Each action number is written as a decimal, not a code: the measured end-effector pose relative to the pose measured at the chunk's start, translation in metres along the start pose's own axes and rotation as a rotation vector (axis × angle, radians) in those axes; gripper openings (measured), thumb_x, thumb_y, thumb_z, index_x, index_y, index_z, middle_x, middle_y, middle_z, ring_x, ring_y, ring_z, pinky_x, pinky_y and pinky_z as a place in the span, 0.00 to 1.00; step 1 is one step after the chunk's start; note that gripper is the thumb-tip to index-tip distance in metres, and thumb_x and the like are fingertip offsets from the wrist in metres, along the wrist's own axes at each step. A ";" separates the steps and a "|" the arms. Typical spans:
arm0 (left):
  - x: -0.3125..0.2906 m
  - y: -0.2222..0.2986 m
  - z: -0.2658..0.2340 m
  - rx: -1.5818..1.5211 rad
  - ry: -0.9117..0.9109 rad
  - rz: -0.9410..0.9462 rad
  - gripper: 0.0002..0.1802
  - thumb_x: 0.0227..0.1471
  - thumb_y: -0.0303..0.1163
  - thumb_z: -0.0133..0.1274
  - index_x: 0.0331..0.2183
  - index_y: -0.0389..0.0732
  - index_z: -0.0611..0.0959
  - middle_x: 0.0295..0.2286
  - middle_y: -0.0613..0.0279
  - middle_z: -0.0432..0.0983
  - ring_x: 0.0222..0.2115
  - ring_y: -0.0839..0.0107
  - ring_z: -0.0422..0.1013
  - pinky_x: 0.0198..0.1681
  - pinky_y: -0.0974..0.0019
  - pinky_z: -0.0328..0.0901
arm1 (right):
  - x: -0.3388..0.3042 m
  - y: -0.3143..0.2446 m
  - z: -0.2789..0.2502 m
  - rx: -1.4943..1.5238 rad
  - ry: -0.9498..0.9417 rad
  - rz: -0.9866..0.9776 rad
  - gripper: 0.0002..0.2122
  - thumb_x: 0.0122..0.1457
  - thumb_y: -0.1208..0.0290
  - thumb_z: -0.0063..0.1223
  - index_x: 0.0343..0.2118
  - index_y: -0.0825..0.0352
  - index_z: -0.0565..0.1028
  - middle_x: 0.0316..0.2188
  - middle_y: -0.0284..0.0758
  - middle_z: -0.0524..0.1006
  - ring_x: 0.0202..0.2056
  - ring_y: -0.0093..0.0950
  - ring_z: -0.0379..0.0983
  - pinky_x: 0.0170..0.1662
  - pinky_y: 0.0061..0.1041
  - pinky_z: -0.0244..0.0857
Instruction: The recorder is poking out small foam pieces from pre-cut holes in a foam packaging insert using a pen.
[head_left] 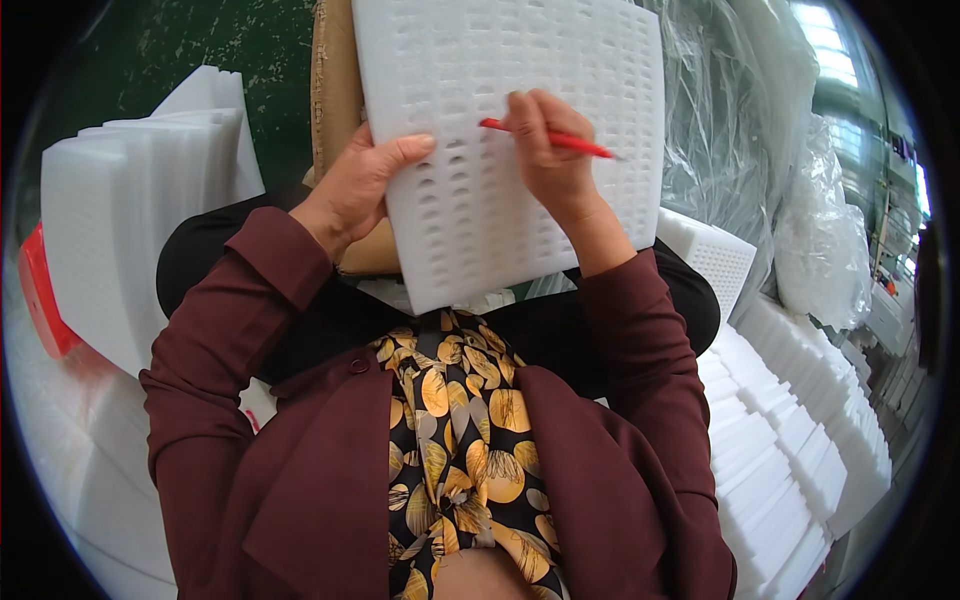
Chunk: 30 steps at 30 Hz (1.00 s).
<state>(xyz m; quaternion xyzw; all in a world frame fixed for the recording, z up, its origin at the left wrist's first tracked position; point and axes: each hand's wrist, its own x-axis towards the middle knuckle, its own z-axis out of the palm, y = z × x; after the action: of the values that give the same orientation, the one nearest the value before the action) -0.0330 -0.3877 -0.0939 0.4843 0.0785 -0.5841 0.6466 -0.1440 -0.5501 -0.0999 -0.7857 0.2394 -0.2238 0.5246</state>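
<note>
A white foam sheet (480,240) with rows of small oval holes and slots lies tilted before me, over my lap and against a cardboard box. My left hand (362,185) grips its left edge, thumb on top and the other fingers round the side, partly hidden. Over the sheet's middle, my right hand (552,160) is closed around a slim red pen-shaped tool (575,143). One blunt red end points left toward the holes, and a thin dark tip points right. Whether the tool touches the foam I cannot tell.
Upright white foam sheets (140,190) stand at the left beside a red object (45,295). The brown cardboard box (335,90) is behind the held sheet. Clear plastic wrap (720,120) hangs at the right, above several stacks of foam pieces (770,450).
</note>
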 end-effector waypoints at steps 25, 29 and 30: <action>-0.007 -0.011 0.009 0.221 -0.151 0.099 0.21 0.47 0.22 0.51 0.46 0.36 0.71 0.38 0.55 0.73 0.36 0.70 0.71 0.40 0.71 0.66 | -0.006 -0.021 0.028 -0.417 -0.070 -0.526 0.10 0.55 0.76 0.45 0.17 0.62 0.67 0.15 0.26 0.65 0.18 0.22 0.57 0.33 0.20 0.55; -0.007 -0.009 -0.007 0.133 -0.117 0.009 0.23 0.46 0.24 0.52 0.47 0.35 0.70 0.39 0.53 0.73 0.36 0.67 0.71 0.40 0.70 0.66 | -0.003 -0.019 0.016 0.207 -0.036 -0.130 0.12 0.56 0.73 0.46 0.15 0.64 0.66 0.14 0.27 0.66 0.19 0.20 0.57 0.28 0.17 0.54; -0.008 -0.006 -0.009 0.112 -0.103 -0.020 0.23 0.45 0.24 0.53 0.47 0.35 0.70 0.38 0.53 0.73 0.36 0.67 0.71 0.41 0.70 0.66 | 0.001 -0.017 0.006 0.519 0.083 0.011 0.14 0.56 0.72 0.47 0.14 0.65 0.66 0.13 0.27 0.66 0.18 0.20 0.57 0.26 0.17 0.53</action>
<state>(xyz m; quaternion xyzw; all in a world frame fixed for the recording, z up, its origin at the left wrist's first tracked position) -0.0367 -0.3754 -0.0966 0.4880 0.0171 -0.6181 0.6160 -0.1371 -0.5408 -0.0860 -0.6137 0.1996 -0.3068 0.6996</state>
